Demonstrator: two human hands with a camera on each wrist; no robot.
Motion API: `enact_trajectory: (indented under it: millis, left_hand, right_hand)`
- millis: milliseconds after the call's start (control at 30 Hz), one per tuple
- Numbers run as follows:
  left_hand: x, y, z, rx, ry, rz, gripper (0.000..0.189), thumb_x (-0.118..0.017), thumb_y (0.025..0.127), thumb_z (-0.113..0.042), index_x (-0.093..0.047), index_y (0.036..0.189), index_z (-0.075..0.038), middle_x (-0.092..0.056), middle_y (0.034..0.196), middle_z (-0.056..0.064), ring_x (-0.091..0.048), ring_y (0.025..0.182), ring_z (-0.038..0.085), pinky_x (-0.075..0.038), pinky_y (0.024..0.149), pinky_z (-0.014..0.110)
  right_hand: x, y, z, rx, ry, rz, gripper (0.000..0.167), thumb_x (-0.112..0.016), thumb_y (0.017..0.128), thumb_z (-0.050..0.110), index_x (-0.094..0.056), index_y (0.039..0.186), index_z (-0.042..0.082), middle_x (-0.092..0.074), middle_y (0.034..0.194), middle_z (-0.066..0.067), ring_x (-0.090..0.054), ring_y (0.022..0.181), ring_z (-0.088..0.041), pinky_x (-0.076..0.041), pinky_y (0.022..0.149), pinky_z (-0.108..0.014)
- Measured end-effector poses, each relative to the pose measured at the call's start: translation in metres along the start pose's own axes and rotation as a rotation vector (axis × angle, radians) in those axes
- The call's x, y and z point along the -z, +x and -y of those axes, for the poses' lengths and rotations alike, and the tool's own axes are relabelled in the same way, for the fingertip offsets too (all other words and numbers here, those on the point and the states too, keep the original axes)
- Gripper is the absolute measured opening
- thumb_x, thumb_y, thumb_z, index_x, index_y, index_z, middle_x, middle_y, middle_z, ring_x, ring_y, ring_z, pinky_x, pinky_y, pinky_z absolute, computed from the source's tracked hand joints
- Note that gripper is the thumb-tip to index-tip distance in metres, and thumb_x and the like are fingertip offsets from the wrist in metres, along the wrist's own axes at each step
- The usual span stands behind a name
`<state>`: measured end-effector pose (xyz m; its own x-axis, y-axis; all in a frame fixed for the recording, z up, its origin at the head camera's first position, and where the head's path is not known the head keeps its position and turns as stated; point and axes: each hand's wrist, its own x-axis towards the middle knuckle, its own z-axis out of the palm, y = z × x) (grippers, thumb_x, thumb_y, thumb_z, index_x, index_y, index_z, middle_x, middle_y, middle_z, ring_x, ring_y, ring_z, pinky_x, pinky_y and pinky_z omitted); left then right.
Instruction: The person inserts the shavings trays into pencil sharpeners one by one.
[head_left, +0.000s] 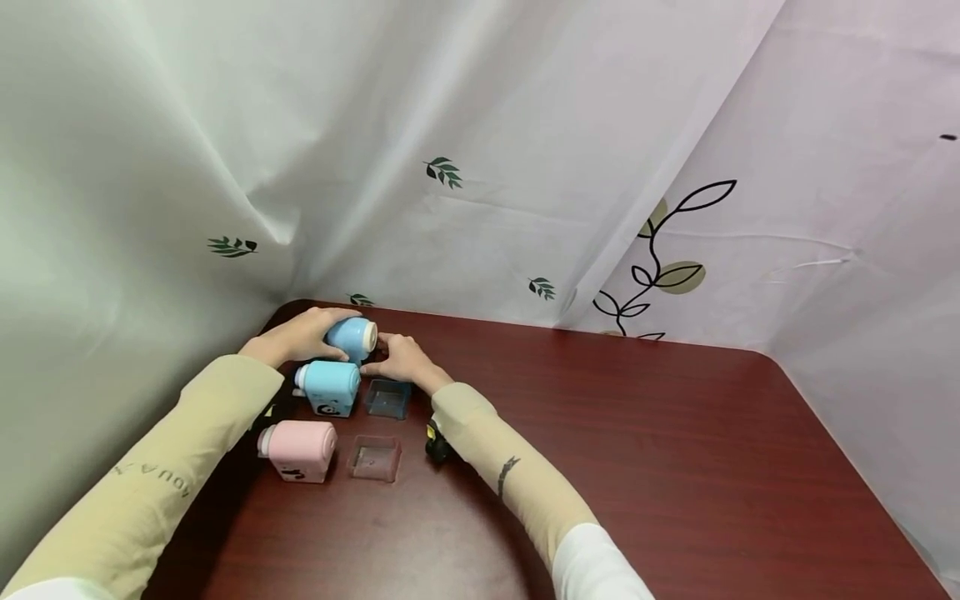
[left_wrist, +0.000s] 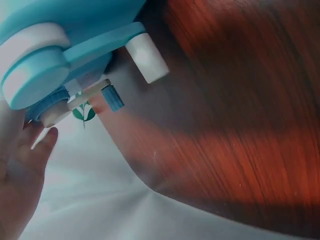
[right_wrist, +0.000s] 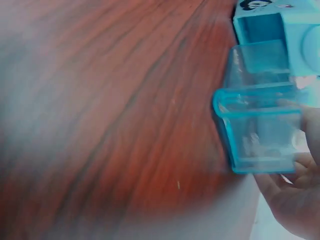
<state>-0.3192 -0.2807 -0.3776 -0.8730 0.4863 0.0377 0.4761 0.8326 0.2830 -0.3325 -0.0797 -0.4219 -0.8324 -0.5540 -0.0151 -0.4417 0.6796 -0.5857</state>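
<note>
Pink plastic forms a boxy pencil sharpener (head_left: 300,446) on the dark red tabletop (head_left: 675,458). Farther back, the left hand (head_left: 303,335) grips a rounded blue plastic sharpener (head_left: 348,336) behind a light-blue boxy sharpener (head_left: 333,383). Next sit a clear pink tray (head_left: 375,458) and a clear blue tray (head_left: 387,400). The right hand (head_left: 405,360) bends beside the rounded sharpener; whether it pinches anything, I cannot tell.
</note>
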Motion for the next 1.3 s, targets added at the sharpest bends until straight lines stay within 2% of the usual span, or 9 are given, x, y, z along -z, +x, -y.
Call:
enact_trajectory:
  millis: [100,200,333,467,567,667,933,1167,1300]
  left_hand:
    - [0.004,-0.006,-0.003,0.018,-0.006,-0.005,0.085,-0.074,0.083,-0.034,-0.031,0.148,0.001,-0.03,0.152,0.027,-0.035,0.135,0.047,-0.033,0.104,0.062]
    - [0.011,-0.012,-0.006,0.032,-0.022,-0.06,0.087,-0.07,0.085,-0.043,-0.028,0.151,-0.003,-0.023,0.156,0.023,-0.024,0.141,0.044,-0.025,0.109,0.064]
    - [0.02,-0.02,-0.012,0.016,-0.043,-0.167,0.078,-0.071,0.085,-0.041,-0.037,0.147,-0.007,-0.034,0.153,0.019,-0.028,0.141,0.04,-0.026,0.109,0.063]
    - [0.025,-0.028,-0.02,-0.029,-0.055,-0.213,0.065,-0.074,0.083,-0.038,-0.052,0.136,-0.008,-0.051,0.139,0.017,-0.044,0.129,0.036,-0.036,0.102,0.06]
    - [0.027,-0.034,-0.026,-0.055,-0.063,-0.202,0.06,-0.077,0.08,-0.038,-0.06,0.129,-0.009,-0.06,0.126,0.015,-0.055,0.112,0.032,-0.045,0.091,0.055]
    - [0.024,-0.04,-0.029,-0.067,-0.074,-0.174,0.06,-0.078,0.078,-0.039,-0.062,0.126,-0.009,-0.062,0.124,0.015,-0.059,0.103,0.029,-0.048,0.086,0.052]
    - [0.006,-0.052,-0.026,-0.049,-0.144,-0.071,0.064,-0.077,0.079,-0.039,-0.059,0.13,-0.005,-0.059,0.13,0.023,-0.058,0.113,0.039,-0.049,0.089,0.054]
    - [-0.002,-0.054,-0.024,-0.026,-0.178,-0.034,0.058,-0.078,0.076,-0.043,-0.066,0.122,-0.009,-0.066,0.117,0.016,-0.06,0.091,0.018,-0.051,0.076,0.036]
    - [-0.005,-0.057,-0.023,-0.035,-0.18,-0.009,0.06,-0.08,0.075,-0.043,-0.066,0.121,-0.009,-0.067,0.113,0.015,-0.06,0.086,0.017,-0.051,0.072,0.033]
  right_hand:
    - [0.006,-0.009,-0.006,0.012,0.047,-0.001,0.068,-0.063,0.092,0.037,-0.038,0.146,0.004,-0.053,0.141,-0.012,-0.057,0.123,-0.022,-0.049,0.098,-0.031]
    - [0.013,-0.019,-0.014,0.037,0.065,-0.026,0.064,-0.058,0.094,0.039,-0.04,0.145,0.005,-0.053,0.14,-0.012,-0.057,0.123,-0.022,-0.049,0.098,-0.035]
    - [0.018,-0.033,-0.02,0.073,0.065,-0.038,0.062,-0.057,0.093,0.046,-0.048,0.141,0.008,-0.055,0.139,-0.01,-0.054,0.126,-0.022,-0.046,0.102,-0.037]
    - [0.019,-0.047,-0.02,0.102,0.017,-0.028,0.065,-0.062,0.088,0.049,-0.051,0.139,0.009,-0.056,0.137,-0.008,-0.054,0.125,-0.02,-0.046,0.102,-0.036]
    - [0.018,-0.056,-0.017,0.112,-0.027,-0.025,0.069,-0.065,0.086,0.051,-0.051,0.139,0.009,-0.057,0.136,-0.007,-0.055,0.124,-0.018,-0.046,0.102,-0.034]
    - [0.016,-0.062,-0.016,0.105,-0.051,-0.023,0.071,-0.066,0.084,0.053,-0.05,0.139,0.011,-0.056,0.137,-0.006,-0.053,0.126,-0.019,-0.045,0.104,-0.035]
    - [0.014,-0.07,-0.016,0.136,-0.093,-0.043,0.069,-0.07,0.083,0.049,-0.053,0.137,0.01,-0.059,0.134,-0.005,-0.055,0.123,-0.016,-0.046,0.101,-0.031]
    - [0.014,-0.073,-0.016,0.171,-0.079,-0.031,0.065,-0.072,0.083,0.046,-0.056,0.134,0.008,-0.066,0.122,-0.005,-0.063,0.102,-0.011,-0.05,0.086,-0.022]
    - [0.013,-0.074,-0.017,0.171,-0.063,-0.009,0.067,-0.073,0.081,0.049,-0.057,0.132,0.009,-0.069,0.11,-0.004,-0.061,0.086,-0.006,-0.049,0.075,-0.016]
